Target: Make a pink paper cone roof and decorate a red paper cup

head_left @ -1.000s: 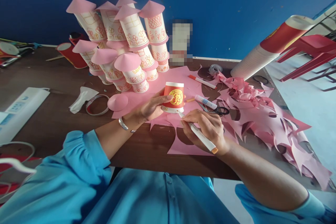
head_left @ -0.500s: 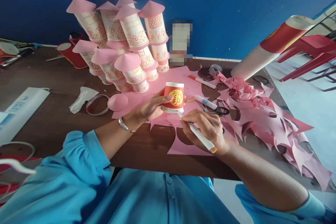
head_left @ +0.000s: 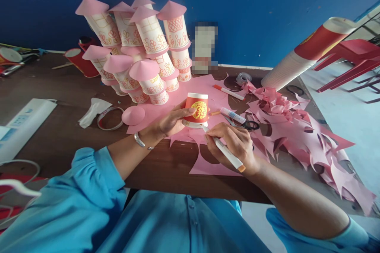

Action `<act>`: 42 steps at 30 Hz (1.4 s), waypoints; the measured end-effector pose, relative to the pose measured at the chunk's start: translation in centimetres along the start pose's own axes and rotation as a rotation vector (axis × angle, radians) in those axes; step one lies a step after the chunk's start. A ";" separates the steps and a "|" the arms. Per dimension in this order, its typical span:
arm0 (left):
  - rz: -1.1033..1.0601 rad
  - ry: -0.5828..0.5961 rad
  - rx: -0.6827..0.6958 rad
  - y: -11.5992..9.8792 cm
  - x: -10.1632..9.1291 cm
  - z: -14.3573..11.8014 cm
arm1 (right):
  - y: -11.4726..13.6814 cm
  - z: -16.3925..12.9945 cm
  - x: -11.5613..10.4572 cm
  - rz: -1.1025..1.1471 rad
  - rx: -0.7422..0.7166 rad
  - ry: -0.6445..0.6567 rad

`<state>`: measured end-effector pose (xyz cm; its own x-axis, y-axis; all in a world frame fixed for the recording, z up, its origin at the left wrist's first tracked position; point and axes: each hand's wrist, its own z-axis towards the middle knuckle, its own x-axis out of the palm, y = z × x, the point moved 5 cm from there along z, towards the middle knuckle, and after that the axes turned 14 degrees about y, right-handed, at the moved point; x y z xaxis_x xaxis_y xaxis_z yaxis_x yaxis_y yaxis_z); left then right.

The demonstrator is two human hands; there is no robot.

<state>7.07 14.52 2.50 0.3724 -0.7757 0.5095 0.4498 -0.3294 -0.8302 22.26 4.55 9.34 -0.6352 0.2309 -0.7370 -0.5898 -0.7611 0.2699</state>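
Observation:
My left hand (head_left: pixel 175 119) is closed around a red paper cup (head_left: pixel 198 107) with a yellow emblem and white bands at both ends. Between the fingers of my right hand (head_left: pixel 233 142) is a white marker (head_left: pixel 227 153) with an orange end. Its tip is at the lower white band of the cup; whether it touches cannot be made out. Under both hands lies cut pink paper (head_left: pixel 204 164). A small pink paper cone (head_left: pixel 133 116) rests beside my left wrist. Just past my right hand are a glue stick (head_left: pixel 233 115) and scissors (head_left: pixel 251 125).
Towers of decorated white cups (head_left: pixel 152 41) with pink cone roofs stand at the back left. A tape roll (head_left: pixel 110 118) lies left of my left hand. Pink paper scraps (head_left: pixel 305 134) cover the right side, near a tall leaning cup stack (head_left: pixel 291 67). A red marker (head_left: pixel 228 92) lies behind.
The marker in my right hand has shifted very slightly along the cup's lower band. My left hand and the cup stay where they were.

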 end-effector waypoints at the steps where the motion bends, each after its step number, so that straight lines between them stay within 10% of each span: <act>1: 0.004 -0.003 0.001 0.0 0.0 0.0 | 0.0 0.0 0.0 -0.003 0.002 0.003; 42: 0.034 -0.005 -0.003 0.2 -0.2 -0.2 | 0.0 0.0 0.0 0.027 -0.008 0.026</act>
<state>6.97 14.52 2.16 0.3915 -0.7838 0.4820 0.4346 -0.3041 -0.8477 22.28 4.54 9.37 -0.6375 0.1949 -0.7454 -0.5686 -0.7719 0.2844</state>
